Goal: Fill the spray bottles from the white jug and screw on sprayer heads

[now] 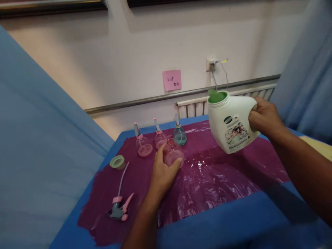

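Observation:
My left hand (pixel 164 170) wraps round a small clear pink bottle (pixel 173 153) that stands open-necked on the purple plastic sheet (pixel 212 173). My right hand (pixel 265 117) grips the handle of a white detergent jug (pixel 232 121) with an open green spout, held in the air and tilted to the right of the small bottle. A pink and grey spray head (pixel 119 207) with its tube lies on the sheet at the left, near a green cap (pixel 117 162).
Three small spray bottles stand in a row behind: two pink (pixel 143 144) (pixel 159 136) and one teal (pixel 179 133). The sheet covers a blue table (pixel 233 224). Blue curtains hang left and right. A pink note (pixel 171 80) and a socket (pixel 211 64) are on the wall.

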The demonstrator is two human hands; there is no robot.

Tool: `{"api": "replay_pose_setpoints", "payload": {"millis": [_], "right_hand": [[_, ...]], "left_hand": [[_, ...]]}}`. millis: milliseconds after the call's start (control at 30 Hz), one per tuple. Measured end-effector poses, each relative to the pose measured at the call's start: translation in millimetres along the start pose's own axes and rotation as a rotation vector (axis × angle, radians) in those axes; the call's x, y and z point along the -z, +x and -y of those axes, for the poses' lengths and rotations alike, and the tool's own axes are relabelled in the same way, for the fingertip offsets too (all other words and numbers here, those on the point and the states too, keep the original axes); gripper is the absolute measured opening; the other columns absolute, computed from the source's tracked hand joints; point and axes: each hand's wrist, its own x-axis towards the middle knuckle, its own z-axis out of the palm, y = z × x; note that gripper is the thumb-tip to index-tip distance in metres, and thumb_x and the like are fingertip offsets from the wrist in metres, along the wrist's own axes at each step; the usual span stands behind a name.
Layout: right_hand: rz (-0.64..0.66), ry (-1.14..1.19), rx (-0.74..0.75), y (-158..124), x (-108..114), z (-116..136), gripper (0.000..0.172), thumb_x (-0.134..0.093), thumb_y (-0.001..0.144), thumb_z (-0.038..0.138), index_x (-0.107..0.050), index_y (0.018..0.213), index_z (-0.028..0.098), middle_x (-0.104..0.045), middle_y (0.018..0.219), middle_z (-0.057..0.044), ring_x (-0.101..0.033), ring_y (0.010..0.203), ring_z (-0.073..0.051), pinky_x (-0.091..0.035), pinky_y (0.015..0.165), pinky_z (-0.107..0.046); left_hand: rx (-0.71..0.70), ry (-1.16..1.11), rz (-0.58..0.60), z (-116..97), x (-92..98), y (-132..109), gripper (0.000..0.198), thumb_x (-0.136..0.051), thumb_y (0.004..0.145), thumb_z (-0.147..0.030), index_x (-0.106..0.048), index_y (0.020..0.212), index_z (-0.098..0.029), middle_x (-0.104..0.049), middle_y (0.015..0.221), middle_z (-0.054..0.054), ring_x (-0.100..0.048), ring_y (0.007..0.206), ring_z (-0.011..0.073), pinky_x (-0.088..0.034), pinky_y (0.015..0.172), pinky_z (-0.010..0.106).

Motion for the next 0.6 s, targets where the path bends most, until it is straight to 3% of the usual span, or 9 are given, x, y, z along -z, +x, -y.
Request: {"api": "replay_pose_setpoints", "payload": {"millis": [133,267,400,600], "right_hand": [[0.080,-0.089,0.048,-14,-21,26,0.018,-0.062,0.079,0.035,-0.070,0.091,0.025,-0.073,0.083,-0.004,-0.065,0.080,-0.024,-0.044,0.072,-0.034],[0.123,-0.252,0.103,-32,-34,24,0.030,-0.060,0.085,0.036,-0.078,0.106,0.026,-0.082,0.092,-0.009,-0.071,0.084,-0.029,-0.042,0.072,-0.035],[0.108,-0.380,0.170,-37,-30,16,0.039,-0.056,0.088,0.037,-0.081,0.116,0.027,-0.084,0.097,-0.010,-0.071,0.083,-0.030,-0.039,0.070,-0.037],[0.152,-0.450,0.183,-5,-14,29,0.026,-0.062,0.085,0.040,-0.078,0.102,0.030,-0.078,0.084,-0.007,-0.062,0.072,-0.026,-0.031,0.065,-0.035]], "left_hand": [[-0.017,0.016,-0.050,6,0.3,4,0.087,-0.089,0.088,-0.031,-0.056,0.169,-0.023,-0.065,0.166,0.016,-0.061,0.159,0.0353,-0.045,0.138,0.054],[-0.020,0.023,-0.072,15,-1.6,7,0.087,-0.088,0.088,-0.033,-0.057,0.168,-0.024,-0.062,0.168,0.015,-0.060,0.159,0.0352,-0.044,0.138,0.054],[-0.007,0.038,-0.064,21,-5.5,7,0.088,-0.089,0.088,-0.035,-0.056,0.169,-0.025,-0.061,0.170,0.016,-0.060,0.159,0.0357,-0.044,0.137,0.054],[0.010,0.091,-0.020,17,-8.2,3,0.087,-0.089,0.089,-0.036,-0.056,0.169,-0.026,-0.063,0.169,0.015,-0.061,0.159,0.0353,-0.044,0.138,0.054]]}}
